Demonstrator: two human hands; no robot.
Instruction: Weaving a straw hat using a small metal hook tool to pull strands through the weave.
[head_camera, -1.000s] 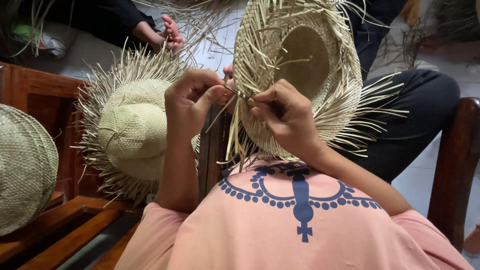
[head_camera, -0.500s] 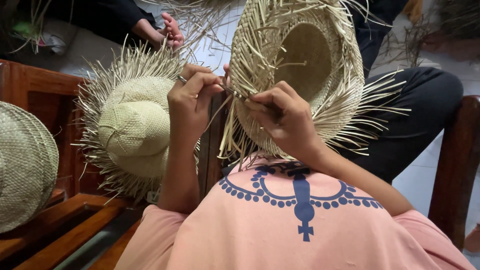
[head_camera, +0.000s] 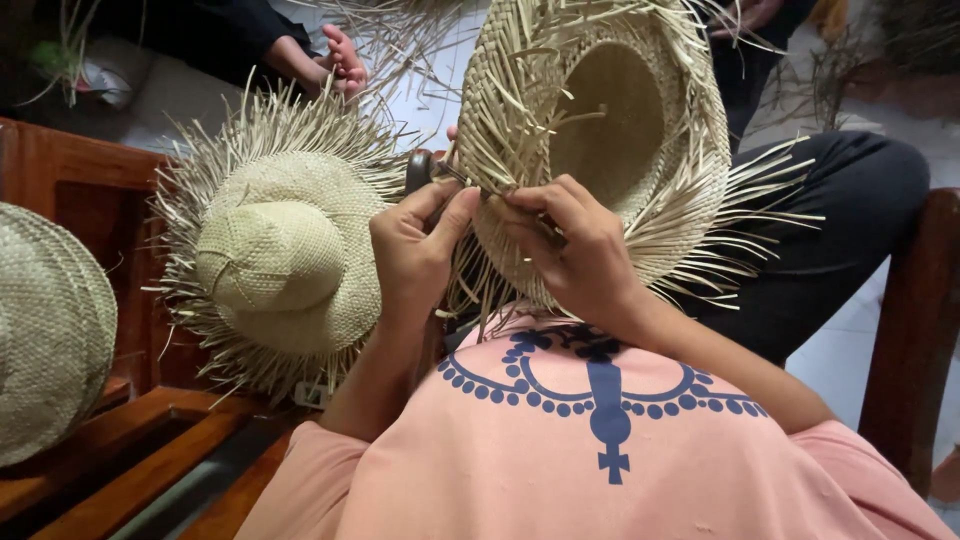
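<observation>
Since half a second ago, left hand (head_camera: 415, 250) edged nearer right hand (head_camera: 575, 255); both pinch loose strands on unfinished straw hat (head_camera: 610, 130). Judgement: keep strand tension even

Wooden bench (head_camera: 130, 440) bearing a fringed straw hat (head_camera: 275, 265) and another woven hat (head_camera: 45, 330).

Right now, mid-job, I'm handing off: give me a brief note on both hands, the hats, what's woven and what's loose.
Left hand: pinching loose strands at the brim edge of the pale woven straw hat held up.
Right hand: gripping the same brim beside it.
Done: crown and inner brim are woven.
Left: brim fringe hangs unwoven all round.
Second fringed straw hat rests crown-up to the left, above the wooden bench; a rounder woven hat sits at far left.
</observation>
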